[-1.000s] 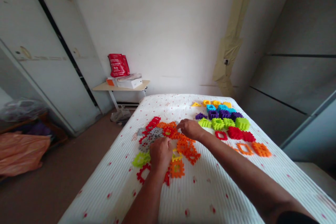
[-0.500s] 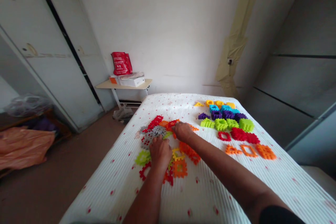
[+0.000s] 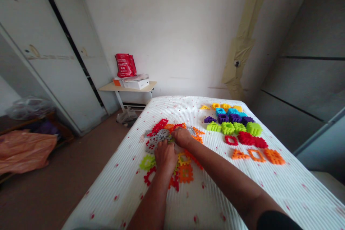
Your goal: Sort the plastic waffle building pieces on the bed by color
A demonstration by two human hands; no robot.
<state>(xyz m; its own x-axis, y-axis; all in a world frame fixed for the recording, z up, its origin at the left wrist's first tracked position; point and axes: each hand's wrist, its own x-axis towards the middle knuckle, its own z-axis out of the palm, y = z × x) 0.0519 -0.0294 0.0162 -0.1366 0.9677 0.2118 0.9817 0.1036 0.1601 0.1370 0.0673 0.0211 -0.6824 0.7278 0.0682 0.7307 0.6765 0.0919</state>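
Note:
My left hand (image 3: 165, 153) is low over a mixed pile of flat, notched plastic building pieces, its fingers curled down beside the grey pieces (image 3: 161, 136). What its fingertips hold is hidden beneath it. Just beyond and to the right, my right hand (image 3: 182, 136) reaches into the same pile with its fingers bent together; what they grip cannot be made out. Around the hands lie red pieces (image 3: 160, 125), a lime green piece (image 3: 147, 162) and an orange square piece (image 3: 185, 174).
Rows of sorted pieces lie on the right of the bed (image 3: 215, 187): yellow, blue, purple (image 3: 222, 118), green (image 3: 227, 128), red (image 3: 245, 138) and orange (image 3: 274, 156). A small table (image 3: 107, 87) with a red bag (image 3: 125, 65) stands by the wall.
My right hand has moved slightly left and nearer, from the red piece toward the grey and green pieces by my left hand. The left hand stays nearly in place.

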